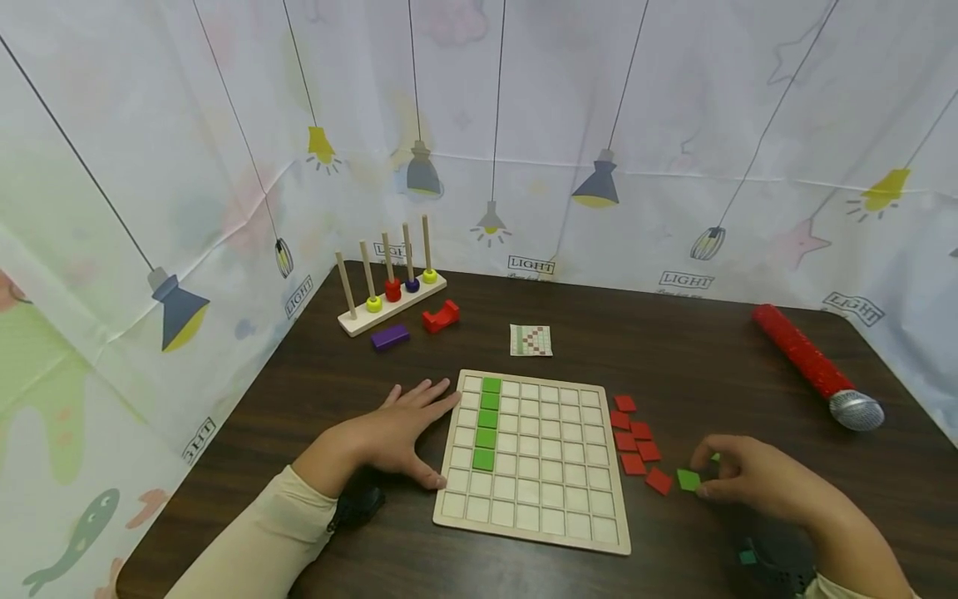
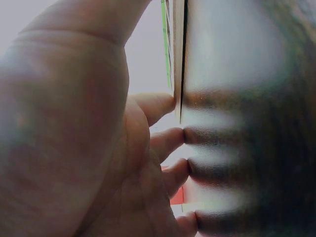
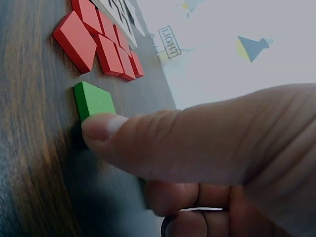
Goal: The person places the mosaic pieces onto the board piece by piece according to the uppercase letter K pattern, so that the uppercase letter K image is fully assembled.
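A pale wooden grid board [image 1: 627, 545] lies on the table, with several green tiles [image 1: 486, 418] in one column near its left side. My left hand [image 1: 400, 437] rests at the board's left edge, fingers spread, thumb and index fingertip against the frame. Right of the board, my right hand [image 1: 756, 478] pinches a loose green tile [image 1: 688, 480] at its near edge, low over the table. In the right wrist view the thumb covers part of that green tile [image 3: 96, 98]; the index finger is hidden. Another green tile [image 1: 715, 457] shows partly behind the right fingers.
Several red tiles [image 1: 641, 430] lie between board and right hand. Behind the board is a small printed pattern card [image 1: 530, 340]. A peg stand with rings [image 1: 367, 319], a purple block [image 1: 391, 337] and a red block [image 1: 441, 317] stand back left; a red microphone [image 1: 812, 358] lies right.
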Available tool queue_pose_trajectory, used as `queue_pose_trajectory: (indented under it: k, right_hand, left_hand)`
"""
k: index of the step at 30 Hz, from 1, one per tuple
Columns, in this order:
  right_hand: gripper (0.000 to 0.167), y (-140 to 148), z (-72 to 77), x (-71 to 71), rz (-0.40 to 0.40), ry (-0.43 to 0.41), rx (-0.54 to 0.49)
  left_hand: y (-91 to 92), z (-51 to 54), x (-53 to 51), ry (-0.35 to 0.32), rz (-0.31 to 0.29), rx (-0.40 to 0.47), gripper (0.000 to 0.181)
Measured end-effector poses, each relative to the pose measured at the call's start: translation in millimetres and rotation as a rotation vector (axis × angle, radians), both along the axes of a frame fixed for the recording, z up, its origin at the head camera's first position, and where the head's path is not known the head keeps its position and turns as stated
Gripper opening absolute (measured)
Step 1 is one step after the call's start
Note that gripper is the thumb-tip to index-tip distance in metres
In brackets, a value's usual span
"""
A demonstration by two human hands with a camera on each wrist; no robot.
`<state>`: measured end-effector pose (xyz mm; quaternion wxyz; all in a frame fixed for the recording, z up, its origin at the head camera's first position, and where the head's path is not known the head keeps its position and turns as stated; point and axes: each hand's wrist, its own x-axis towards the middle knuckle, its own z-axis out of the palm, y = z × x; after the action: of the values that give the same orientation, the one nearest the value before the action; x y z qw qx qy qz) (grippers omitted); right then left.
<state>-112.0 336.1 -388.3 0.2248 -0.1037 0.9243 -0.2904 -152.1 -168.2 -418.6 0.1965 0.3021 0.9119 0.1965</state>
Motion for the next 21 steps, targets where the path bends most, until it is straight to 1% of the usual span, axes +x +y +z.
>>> queue_pose_trajectory:
  k: [2, 5, 8, 13, 17, 21]
  right_hand:
    - [0.028, -1, -0.7, -0.3, 0.015, 0.023, -0.011]
    - [0.028, -5, -2.3, 0.0, 0.033, 0.08, -0.025]
    - [0.028, -11, -4.7, -0.8, 0.029, 0.113, -0.025]
    - [0.022, -16, -7.3, -4.1, -0.027, 0.103, -0.002]
    - [0.02, -15, -7.6, -6.9, -0.074, 0.126, 0.012]
    - [0.023, -17, -5.4, -7.7, -0.127, 0.151, -0.019]
  left_hand:
    - [0.2, 1.2, 0.4, 0.001, 0.004, -0.006, 0.121]
    - [0.1, 1.2, 0.0, 0.002, 0.001, -0.008, 0.121]
    - [-0.4, 0.6, 0.1, 0.001, -0.003, -0.005, 0.121]
    - [-0.6, -0.1, -0.4, 0.005, -0.005, -0.009, 0.122]
    - [-0.3, 1.0, -0.5, 0.005, -0.007, -0.009, 0.122]
    - [-0.3, 2.2, -0.2, -0.002, -0.007, -0.003, 0.122]
